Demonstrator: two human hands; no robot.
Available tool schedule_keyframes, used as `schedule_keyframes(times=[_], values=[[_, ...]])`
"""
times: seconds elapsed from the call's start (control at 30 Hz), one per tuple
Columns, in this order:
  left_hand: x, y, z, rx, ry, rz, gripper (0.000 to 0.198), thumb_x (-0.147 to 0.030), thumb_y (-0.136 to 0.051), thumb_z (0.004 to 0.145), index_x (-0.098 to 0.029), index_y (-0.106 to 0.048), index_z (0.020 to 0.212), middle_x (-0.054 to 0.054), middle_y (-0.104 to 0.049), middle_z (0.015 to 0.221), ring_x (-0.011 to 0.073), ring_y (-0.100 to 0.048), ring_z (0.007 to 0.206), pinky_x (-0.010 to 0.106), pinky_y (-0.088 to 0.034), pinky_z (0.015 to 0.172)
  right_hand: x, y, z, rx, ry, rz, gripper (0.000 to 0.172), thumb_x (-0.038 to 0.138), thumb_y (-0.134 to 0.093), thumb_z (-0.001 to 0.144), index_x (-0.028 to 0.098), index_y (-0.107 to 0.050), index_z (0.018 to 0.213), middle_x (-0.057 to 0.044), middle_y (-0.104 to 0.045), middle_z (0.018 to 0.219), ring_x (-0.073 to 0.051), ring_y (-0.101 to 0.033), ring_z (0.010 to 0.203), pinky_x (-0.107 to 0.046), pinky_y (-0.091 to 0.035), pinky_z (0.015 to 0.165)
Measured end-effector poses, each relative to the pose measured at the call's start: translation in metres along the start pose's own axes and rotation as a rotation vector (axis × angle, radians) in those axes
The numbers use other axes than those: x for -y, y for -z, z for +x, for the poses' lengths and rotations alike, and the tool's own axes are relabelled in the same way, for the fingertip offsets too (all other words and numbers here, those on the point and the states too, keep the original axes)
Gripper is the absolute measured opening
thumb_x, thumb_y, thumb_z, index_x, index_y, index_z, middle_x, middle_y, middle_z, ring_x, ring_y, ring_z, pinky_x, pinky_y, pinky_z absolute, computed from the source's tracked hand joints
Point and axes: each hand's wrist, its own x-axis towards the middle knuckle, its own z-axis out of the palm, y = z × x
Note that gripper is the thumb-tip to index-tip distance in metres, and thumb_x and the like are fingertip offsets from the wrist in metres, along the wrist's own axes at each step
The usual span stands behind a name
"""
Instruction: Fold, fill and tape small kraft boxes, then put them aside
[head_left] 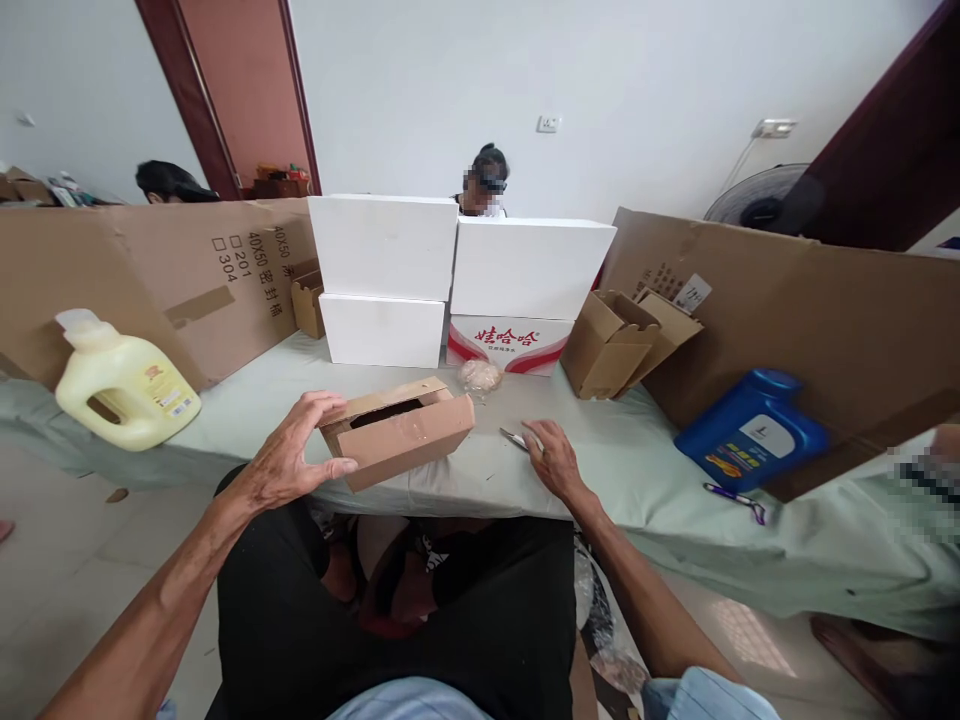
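My left hand (304, 450) grips the left end of a small brown cardboard box (409, 440), thumb on the near side and fingers over the far edge. The box is tilted, and a dark gap runs along its upper side. Over the table to the right, my right hand (555, 455) is closed around a small tool with a pale metal tip (514, 438); the fingers hide most of it, so its exact kind does not show. A clear, crumpled roll, perhaps of tape (480, 376), lies beyond the box.
White cartons (382, 245) stand stacked at the back of the cloth-covered table (630, 440). A yellow jug (127, 390) is at left; a blue jug (750, 430) and purple-handled tool (735, 500) lie at right. Small open boxes (607, 345) lean beside cardboard panels (847, 350). People sit beyond.
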Motion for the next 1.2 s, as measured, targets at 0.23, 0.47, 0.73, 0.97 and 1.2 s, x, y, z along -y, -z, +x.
schedule_keyframes(times=[0.23,0.47,0.73,0.97,1.2], values=[[-0.023,0.010,0.036,0.071,-0.020,0.108,0.031,-0.045,-0.061,0.104,-0.024,-0.072,0.124,0.009,-0.076,0.131,0.0289,-0.072,0.122,0.044,-0.056,0.108,0.118,0.046,0.053,-0.187,0.531,0.423,0.040,0.048,-0.059,0.112,0.025,-0.067,0.144,-0.014,-0.069,0.140,-0.031,-0.063,0.128,-0.052,-0.052,0.112],[-0.035,0.004,0.068,0.159,-0.075,0.317,0.025,-0.029,-0.058,0.102,-0.024,-0.076,0.119,0.007,-0.079,0.120,0.0289,-0.074,0.110,0.042,-0.057,0.094,0.156,0.045,0.053,-0.080,0.598,0.424,0.034,0.045,-0.062,0.112,0.020,-0.072,0.131,-0.014,-0.073,0.120,-0.029,-0.061,0.107,-0.047,-0.053,0.098],[-0.035,-0.009,0.091,0.142,-0.193,0.336,0.022,-0.027,-0.060,0.106,-0.022,-0.081,0.107,0.007,-0.080,0.105,0.0253,-0.074,0.099,0.037,-0.055,0.086,0.164,0.025,0.048,-0.116,0.372,0.541,0.056,0.029,-0.060,0.111,0.023,-0.043,0.164,-0.010,-0.077,0.125,-0.027,-0.070,0.117,-0.043,-0.052,0.103],[-0.036,-0.011,0.097,0.141,-0.202,0.194,0.027,-0.032,-0.060,0.103,-0.024,-0.086,0.102,0.007,-0.080,0.097,0.0229,-0.073,0.092,0.035,-0.054,0.084,0.176,0.018,0.050,-0.108,0.333,0.478,0.030,0.026,-0.064,0.108,0.021,-0.066,0.138,-0.010,-0.080,0.128,-0.029,-0.070,0.120,-0.043,-0.051,0.100],[-0.039,-0.008,0.109,0.147,0.043,-0.140,0.029,-0.049,-0.076,0.087,-0.023,-0.086,0.079,0.007,-0.080,0.086,0.0207,-0.071,0.077,0.032,-0.052,0.069,0.177,0.020,0.050,-0.068,0.320,0.487,0.030,0.022,-0.064,0.107,0.023,-0.065,0.138,-0.008,-0.080,0.129,-0.027,-0.071,0.119,-0.040,-0.051,0.100]])
